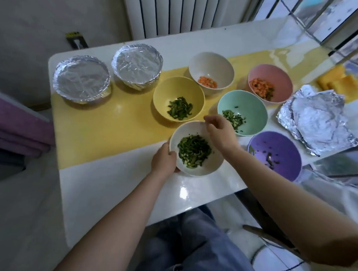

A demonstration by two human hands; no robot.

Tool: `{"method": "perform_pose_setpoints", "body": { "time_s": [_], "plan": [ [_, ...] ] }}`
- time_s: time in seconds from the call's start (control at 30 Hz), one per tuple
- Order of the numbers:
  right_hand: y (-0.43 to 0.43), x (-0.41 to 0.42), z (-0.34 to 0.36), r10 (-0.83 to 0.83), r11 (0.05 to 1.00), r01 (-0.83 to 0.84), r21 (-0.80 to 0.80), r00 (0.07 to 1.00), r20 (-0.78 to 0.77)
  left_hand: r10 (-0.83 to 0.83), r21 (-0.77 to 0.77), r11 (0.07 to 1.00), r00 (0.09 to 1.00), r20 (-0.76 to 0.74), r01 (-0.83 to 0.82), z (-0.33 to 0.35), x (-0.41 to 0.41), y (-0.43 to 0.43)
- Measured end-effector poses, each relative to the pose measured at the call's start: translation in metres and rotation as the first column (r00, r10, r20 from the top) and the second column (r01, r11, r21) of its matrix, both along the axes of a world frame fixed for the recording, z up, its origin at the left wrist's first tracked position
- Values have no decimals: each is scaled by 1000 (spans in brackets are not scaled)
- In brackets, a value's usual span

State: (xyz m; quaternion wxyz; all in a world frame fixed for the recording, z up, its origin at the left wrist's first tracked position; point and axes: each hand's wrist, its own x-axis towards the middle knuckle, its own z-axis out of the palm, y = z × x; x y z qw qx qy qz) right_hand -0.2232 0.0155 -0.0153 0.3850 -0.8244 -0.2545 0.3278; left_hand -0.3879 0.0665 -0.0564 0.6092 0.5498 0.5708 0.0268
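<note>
We grip the near white bowl (pixel 214 164) with our left hand (pixel 165 162). The thumb hooks over its left rim and the fingers curl under its side. The bowl sits close to the near edge of the surface (pixel 115 188), half on the yellow mat (pixel 104 121), and holds a heap of chopped greens (pixel 194 153).

Our right hand (pixel 218 132) hovers over the bowl's far right rim, with the fingertips (pixel 206 119) drawn together as in a pinch. We cannot tell whether anything is held between them.

Just beyond the near white bowl stands a yellow bowl (pixel 178 86) with green strips (pixel 179 108) in it. To the right of our right hand is a teal bowl (pixel 250 104) with a few chopped green bits. Farther back, a far white bowl (pixel 211 65) and a pink bowl (pixel 271 73) each hold diced orange pieces. A purple bowl (pixel 283 139) at the near right edge holds only scattered dark scraps.

At the far left of the mat, two foil-covered bowls (pixel 81 79) stand side by side. Crumpled foil sheets (pixel 317 120) lie at the right edge of the surface, just beside the pink bowl and the purple bowl.
</note>
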Motion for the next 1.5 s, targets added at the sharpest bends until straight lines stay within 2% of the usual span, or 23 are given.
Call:
{"method": "perform_pose_setpoints", "body": {
  "time_s": [0.07,0.13,0.23,0.33,0.37,0.43,0.57,0.63,0.7,0.77,0.8,0.83,0.9,0.97,1.07,1.17,1.27,1.33,1.4,1.5],
  "plan": [
    [-11,1,-1,29,999,-28,-16,994,105,5,90,996,998,-59,0,1,-3,-2],
    [-16,0,-5,47,999,-44,-25,991,128,50,117,992,994,-101,-38,3,-14,0],
    [-18,-6,-16,59,996,-62,-64,997,-48,137,117,986,980,-146,-120,8,-45,3],
    [-16,-25,-23,188,967,-229,-112,936,-297,207,89,977,958,-201,-192,12,-79,-4],
    [-16,-34,-24,241,950,-291,-111,913,-331,228,70,973,948,-220,-218,12,-89,-8],
    [-15,-50,-26,327,924,-370,-93,893,-308,270,38,962,932,-243,-269,10,-103,-17],
    [-14,-66,-32,381,907,-413,-84,889,-253,335,-3,938,905,-261,-348,10,-115,-33],
    [-19,-64,-33,403,901,-429,-69,884,-238,315,122,949,877,-364,-291,13,-114,-39],
    [-26,-54,-28,395,912,-408,-35,900,-183,379,414,887,833,-403,-204,22,-106,-45],
    [-34,-35,-20,340,940,-341,14,933,-120,417,678,719,875,-245,-153,37,-89,-51],
    [-37,-23,-17,303,953,-301,35,949,-90,383,746,650,910,-158,-144,43,-77,-52],
    [-42,-9,-13,268,963,-266,49,962,-57,319,774,619,943,-94,-132,50,-62,-54],
    [-52,20,-9,201,977,-201,65,980,10,162,753,650,987,-2,-105,58,-27,-59],
    [-66,49,-8,139,987,-146,63,984,109,0,685,727,998,65,-45,60,12,-65],
    [-90,89,-4,74,995,-87,45,968,239,-160,459,881,985,62,114,47,67,-78],
    [-112,124,-4,57,998,-64,13,950,307,-222,190,958,975,23,213,31,113,-94],
    [-129,157,-11,91,995,-96,-6,909,406,-176,-5,984,984,21,176,17,148,-108],
    [-136,179,-15,176,981,-114,-159,871,459,-166,-49,985,986,3,166,4,160,-112],
    [-138,197,-18,280,920,-149,-364,898,341,-166,-20,986,986,8,166,-4,166,-114],
    [-137,212,-26,365,764,-306,-568,931,-10,-195,135,970,979,-56,201,-8,168,-111]
  ]
}}
